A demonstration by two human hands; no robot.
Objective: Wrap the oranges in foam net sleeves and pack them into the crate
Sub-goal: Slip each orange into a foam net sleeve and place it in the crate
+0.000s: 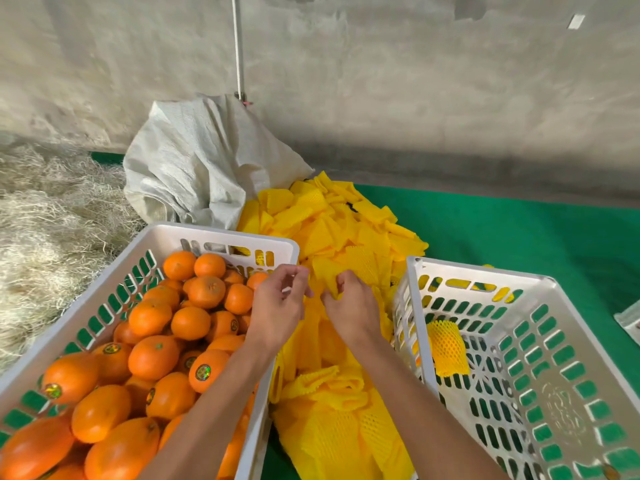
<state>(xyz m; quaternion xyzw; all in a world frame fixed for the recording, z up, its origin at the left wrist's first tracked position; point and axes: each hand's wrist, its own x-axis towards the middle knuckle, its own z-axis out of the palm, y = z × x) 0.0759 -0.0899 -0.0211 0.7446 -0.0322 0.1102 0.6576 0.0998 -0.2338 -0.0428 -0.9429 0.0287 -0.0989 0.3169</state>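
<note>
A white slotted crate (221,237) on the left is heaped with several oranges (156,355). A second white crate (519,282) on the right holds one orange wrapped in a yellow foam net sleeve (446,348). Between the crates lies a long pile of yellow foam net sleeves (332,233). My right hand (353,306) pinches one yellow sleeve (327,275) at the top of the pile. My left hand (277,303) hovers just left of it, over the left crate's right rim, fingers loosely curled and holding nothing.
A crumpled white woven sack (201,168) lies behind the pile, against a concrete wall. Dry straw (45,216) covers the floor at left. Green cloth (519,230) covers the surface at right. A small packet (630,320) lies at the right edge.
</note>
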